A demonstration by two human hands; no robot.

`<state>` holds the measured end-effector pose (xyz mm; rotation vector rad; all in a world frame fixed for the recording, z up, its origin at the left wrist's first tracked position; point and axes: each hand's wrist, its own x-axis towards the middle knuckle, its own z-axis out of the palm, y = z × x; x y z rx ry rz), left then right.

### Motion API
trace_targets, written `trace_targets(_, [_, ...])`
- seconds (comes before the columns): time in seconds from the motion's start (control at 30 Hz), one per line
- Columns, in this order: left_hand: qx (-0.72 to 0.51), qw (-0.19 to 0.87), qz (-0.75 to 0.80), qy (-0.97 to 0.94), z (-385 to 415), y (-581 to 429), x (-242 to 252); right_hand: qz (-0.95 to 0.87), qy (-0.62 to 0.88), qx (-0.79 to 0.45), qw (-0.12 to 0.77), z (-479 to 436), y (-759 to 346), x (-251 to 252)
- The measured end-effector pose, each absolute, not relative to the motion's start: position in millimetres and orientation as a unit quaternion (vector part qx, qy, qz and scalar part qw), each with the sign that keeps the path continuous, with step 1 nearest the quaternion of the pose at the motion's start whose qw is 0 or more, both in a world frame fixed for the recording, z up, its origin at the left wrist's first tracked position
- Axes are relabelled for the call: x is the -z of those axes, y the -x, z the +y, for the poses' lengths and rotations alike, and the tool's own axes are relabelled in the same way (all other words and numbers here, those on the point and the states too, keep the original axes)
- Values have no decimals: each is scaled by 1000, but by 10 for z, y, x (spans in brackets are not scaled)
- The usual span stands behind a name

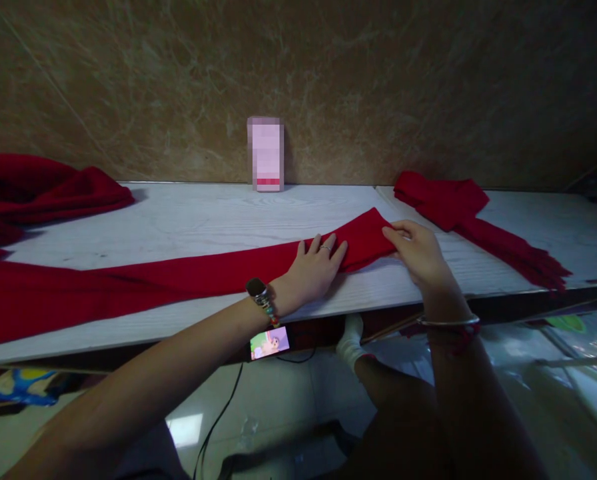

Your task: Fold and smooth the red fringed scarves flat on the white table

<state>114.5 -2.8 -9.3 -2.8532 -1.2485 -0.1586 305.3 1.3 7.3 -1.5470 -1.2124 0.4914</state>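
In the head view, a long red cloth (203, 275) lies flat along the white bench (218, 220). The left hand (314, 273) rests open on it, fingers spread, probably to keep it from sliding while the right hand (419, 253) pinches its end edge between thumb and fingers. A fringed red scarf (446, 203) and a red heap (63, 190) lie off to either side, seemingly leaving the middle for working. A pixelated pink thing (267, 153) stands against the wall (338, 87); whether it is a container, or holds anything, I cannot tell.
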Motion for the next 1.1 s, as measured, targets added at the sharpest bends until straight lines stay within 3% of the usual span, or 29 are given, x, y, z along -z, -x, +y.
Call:
trace_targets(0.17, [113, 15, -454, 884, -132, -1235, 99, -454, 602, -338, 563, 8, -2980, -175])
trace_targets(0.5, [70, 80, -455, 884, -58, -1260, -55, -423, 611, -374, 555, -58, -2962, -217])
trace_targets(0.67, [63, 143, -388, 908, 73, -969, -175, -450, 603, -351, 557, -34, -3002, -32])
trace_targets(0.87, [1, 113, -401, 909, 19, -764, 47, -463, 725, -310, 405, -60, -3041, 123])
trace_targets(1.03, [22, 144, -362, 921, 98, -650, -31, -494, 700, -260, 446, -89, -2989, 71])
trace_targets(1.1, [13, 131, -364, 922, 119, -601, -10, -509, 714, -232, 422, -86, -2964, 64])
